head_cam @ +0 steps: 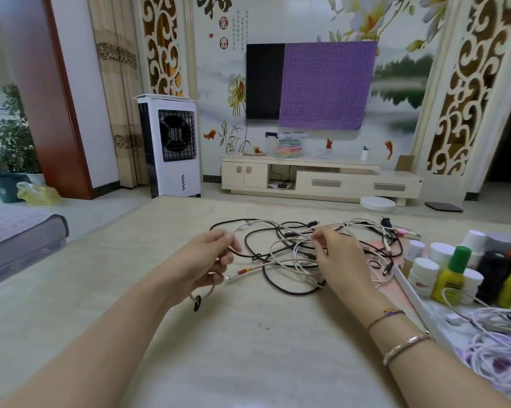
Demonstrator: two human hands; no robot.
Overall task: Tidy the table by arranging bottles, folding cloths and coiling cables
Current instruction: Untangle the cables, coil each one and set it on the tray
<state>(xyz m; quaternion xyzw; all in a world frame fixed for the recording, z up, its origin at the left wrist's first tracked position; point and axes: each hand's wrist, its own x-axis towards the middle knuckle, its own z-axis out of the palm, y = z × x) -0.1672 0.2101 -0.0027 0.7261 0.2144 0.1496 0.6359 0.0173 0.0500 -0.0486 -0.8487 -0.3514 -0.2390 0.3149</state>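
Showing on the wall beside the television are large brush-written Chinese characters and two red seal characters, while the labels on the yellow bottles are too small and blurred to read. You are reaching both bare forearms forward over the pale table, hands hovering just above the tangle of cables lying at its middle. Your left hand is turning palm inward, its curled fingers gripping a silver braided cable near the red-and-white plug end, with a small loop hanging below the hand. Your right hand is arching knuckles up, thumb and forefinger pinching a thin white cable within the tangle; bracelets are sitting on that wrist. White-capped jars and the yellow bottles are standing in a white tray at the right edge, near the tangle, with more white cables coiling in the tray closer to you
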